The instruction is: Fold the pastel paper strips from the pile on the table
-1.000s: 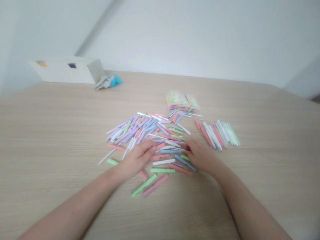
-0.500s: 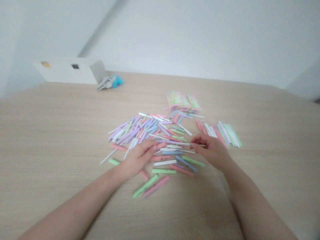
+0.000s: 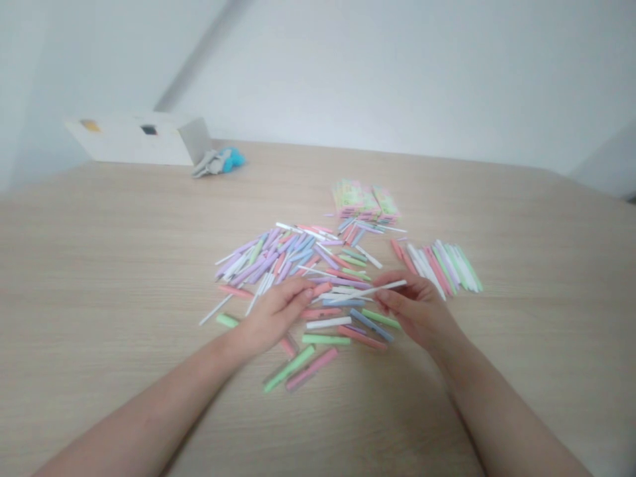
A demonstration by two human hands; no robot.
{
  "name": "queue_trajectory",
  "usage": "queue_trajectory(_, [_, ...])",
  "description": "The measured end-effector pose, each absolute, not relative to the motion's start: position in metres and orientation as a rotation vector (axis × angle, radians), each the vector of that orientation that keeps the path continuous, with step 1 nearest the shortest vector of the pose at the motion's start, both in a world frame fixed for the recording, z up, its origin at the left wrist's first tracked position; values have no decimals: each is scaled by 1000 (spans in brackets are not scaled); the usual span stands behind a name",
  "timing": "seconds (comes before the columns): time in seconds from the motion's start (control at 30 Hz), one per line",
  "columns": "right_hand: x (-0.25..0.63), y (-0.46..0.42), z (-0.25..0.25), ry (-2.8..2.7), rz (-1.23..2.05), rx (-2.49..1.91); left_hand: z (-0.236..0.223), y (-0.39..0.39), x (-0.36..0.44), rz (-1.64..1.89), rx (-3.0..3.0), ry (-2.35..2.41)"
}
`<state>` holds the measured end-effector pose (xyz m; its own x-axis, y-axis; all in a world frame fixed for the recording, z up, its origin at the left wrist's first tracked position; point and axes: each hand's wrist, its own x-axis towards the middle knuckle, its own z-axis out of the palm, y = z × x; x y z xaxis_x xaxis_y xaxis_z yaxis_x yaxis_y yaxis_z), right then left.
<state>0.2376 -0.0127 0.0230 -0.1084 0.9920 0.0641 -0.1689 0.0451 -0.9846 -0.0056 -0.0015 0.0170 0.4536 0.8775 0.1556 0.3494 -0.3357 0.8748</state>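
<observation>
My left hand (image 3: 278, 315) is closed, thumb against forefinger, on a short coral-pink tube-like stick (image 3: 322, 289) whose end points right. Facing it, my right hand (image 3: 415, 305) pinches a thin white stick (image 3: 368, 292), which slants down to the left toward the coral piece; whether the two touch I cannot tell. Beneath and between the hands lie loose pastel sticks, among them a blue stick (image 3: 371, 324), a white stick (image 3: 328, 323) and a green stick (image 3: 325, 340). Closer to me are a light green stick (image 3: 289, 368) and a pink stick (image 3: 312, 368).
A dense heap of purple, blue and white sticks (image 3: 268, 255) spreads beyond my left hand. To the right lies a row of sticks (image 3: 442, 265). Farther back are stacked printed packets (image 3: 365, 201), a white box (image 3: 144, 142) and a grey-and-blue crumpled item (image 3: 221, 161).
The thin white stick in my right hand has turned from nearly level to a slant, its left end lower. My right hand has shifted slightly; my left hand stays put.
</observation>
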Motion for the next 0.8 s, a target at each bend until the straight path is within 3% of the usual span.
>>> queue_trajectory(0.43, [231,-20,26,-1453,1187,-936,13,-2,-7,827,1940,980])
queue_trajectory(0.63, [229,-25,24,-2080,332,-1074,13,-2,-8,822,1937,898])
queue_trajectory(0.8, [232,-22,19,-2287,-12,-1042,15,-3,-7,826,1978,879])
